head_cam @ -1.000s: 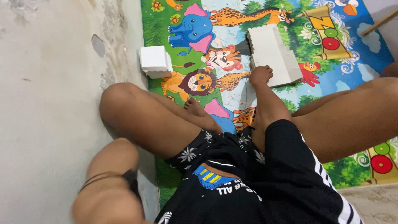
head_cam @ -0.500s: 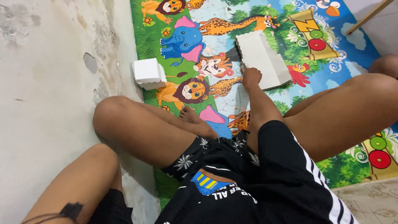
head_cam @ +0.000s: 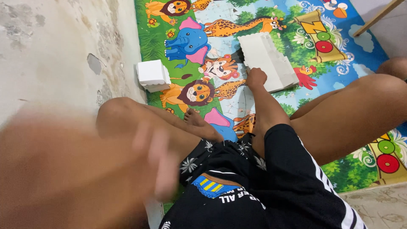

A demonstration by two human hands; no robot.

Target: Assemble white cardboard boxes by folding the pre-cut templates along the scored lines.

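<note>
The left hand [head_cam: 85, 169] fills the lower left of the view, very close to the camera and so blurred that only a few loose fingers [head_cam: 163, 169] can be made out; whether it is clenched or released cannot be told, and nothing shows in it. It hides part of the wall [head_cam: 51, 55] and the near side of the left knee [head_cam: 114, 116].

The right hand [head_cam: 255, 77] rests as a loose fist on the mat [head_cam: 339, 80], its knuckles touching the near edge of the slab [head_cam: 267, 61]; it grasps nothing that can be seen, and its palm side is hidden.

The slab is a flat white piece lying on the mat right of the tiger picture. Its long axis runs from the far left to the near right, and its far corner points toward the giraffe picture. Its surface looks ridged, but the detail is hard to make out.

Left of the slab, against the wall, sits a small white block [head_cam: 152, 75]. A wooden stick [head_cam: 377, 17] is cut off at the upper right corner.
</note>
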